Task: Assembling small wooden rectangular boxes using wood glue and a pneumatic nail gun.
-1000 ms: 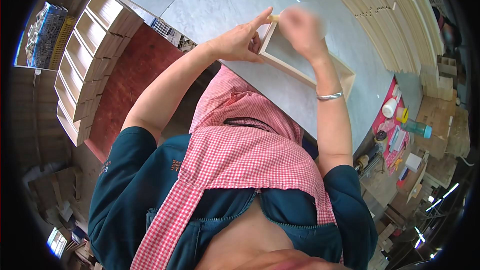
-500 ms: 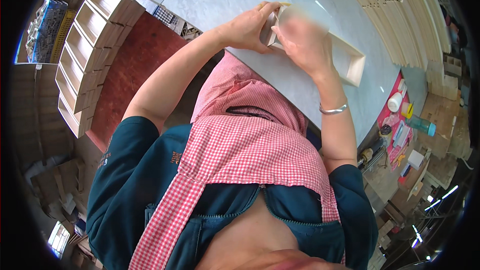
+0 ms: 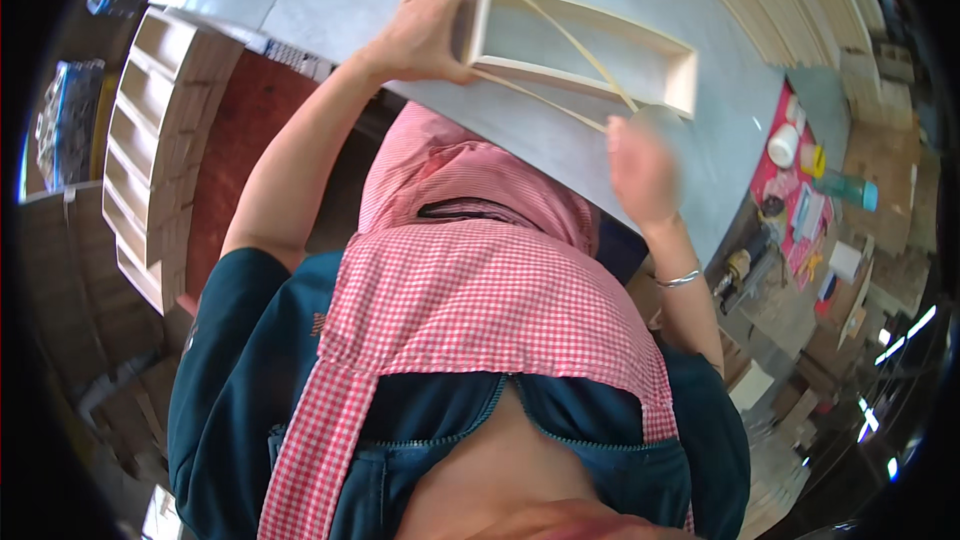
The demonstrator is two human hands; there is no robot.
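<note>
A shallow, pale wooden rectangular box frame (image 3: 682, 85) rests on the grey tabletop in front of me. My left hand (image 3: 425, 30) grips its left end, thumb on the near side and fingers over the far side. From that end a yellowish elastic band (image 3: 575, 45) runs in two taut strands, one across the box and one along its near side. Both strands meet at my right hand (image 3: 640, 175), which is closed on the band near the table's front edge. Blur hides part of the right fingers.
Stacked pale wooden boxes (image 3: 150, 100) stand at left on a red-brown surface (image 3: 250, 130). Long wooden strips (image 3: 780, 0) lie at the far right. A white bottle (image 3: 783, 145), a teal bottle (image 3: 845, 188) and small tools occupy the right side.
My right hand has moved away from the box's left end, toward me and to the right, stretching the band. The left hand and box sit slightly farther left and away from me in view.
</note>
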